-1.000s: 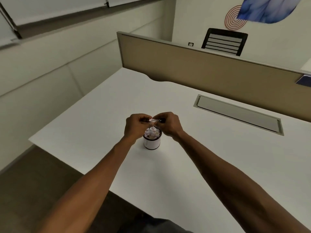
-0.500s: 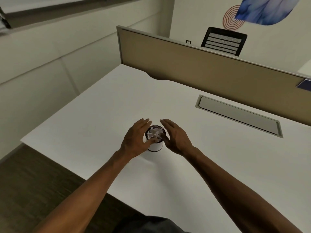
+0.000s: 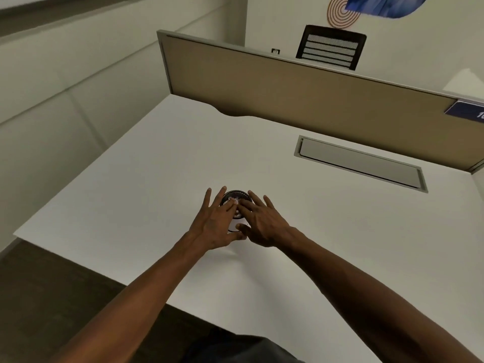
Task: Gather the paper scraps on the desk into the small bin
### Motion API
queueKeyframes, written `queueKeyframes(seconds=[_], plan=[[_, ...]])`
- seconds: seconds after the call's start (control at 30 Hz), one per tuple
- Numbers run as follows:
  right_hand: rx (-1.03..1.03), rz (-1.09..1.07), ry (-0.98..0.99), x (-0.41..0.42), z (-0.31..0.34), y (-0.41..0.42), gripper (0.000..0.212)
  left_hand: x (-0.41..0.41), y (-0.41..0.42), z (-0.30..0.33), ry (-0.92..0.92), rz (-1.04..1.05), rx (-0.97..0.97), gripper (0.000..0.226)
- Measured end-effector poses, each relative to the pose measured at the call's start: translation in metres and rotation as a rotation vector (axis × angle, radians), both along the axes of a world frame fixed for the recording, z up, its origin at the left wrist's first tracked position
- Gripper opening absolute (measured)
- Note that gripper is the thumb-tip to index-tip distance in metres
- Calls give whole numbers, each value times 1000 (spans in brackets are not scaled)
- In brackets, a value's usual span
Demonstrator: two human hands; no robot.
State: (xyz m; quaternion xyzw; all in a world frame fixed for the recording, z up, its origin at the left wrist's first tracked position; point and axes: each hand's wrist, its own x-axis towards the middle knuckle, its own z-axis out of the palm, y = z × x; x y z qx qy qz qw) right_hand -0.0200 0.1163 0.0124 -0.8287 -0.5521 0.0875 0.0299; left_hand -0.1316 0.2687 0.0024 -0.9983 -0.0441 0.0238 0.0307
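Observation:
A small white bin [image 3: 237, 193] with a dark rim stands on the white desk [image 3: 146, 179], near its front middle. Crumpled paper scraps [image 3: 234, 199] fill it to the top. My left hand [image 3: 216, 225] and my right hand [image 3: 263, 224] lie over the bin from either side, fingers spread. Their fingertips rest on the scraps at the bin's mouth, and both thumbs sit low against its near wall. The hands hide most of the bin's body. I see no loose scraps on the desk.
A tan partition panel [image 3: 301, 90] runs along the desk's far edge. A grey cable hatch [image 3: 358, 163] is set into the desk at the right rear. The desk's left and front edges drop to dark floor [image 3: 52, 297]. A black chair back [image 3: 330, 47] shows behind the partition.
A second ago both hands pinched a scrap above the bin. They let it go into the bin, spread their fingers, and now lie flat over the bin's top.

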Motion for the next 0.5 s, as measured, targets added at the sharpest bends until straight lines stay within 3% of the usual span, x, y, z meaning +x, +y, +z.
queueKeyframes(seconds=[0.27,0.5], plan=[[343,-107,62,6,0,-33,70,-4,1,3,-187,24,-97,92],[367,-433,-20,27,-2,-92,77,15,-34,18,-313,-25,-189,89]])
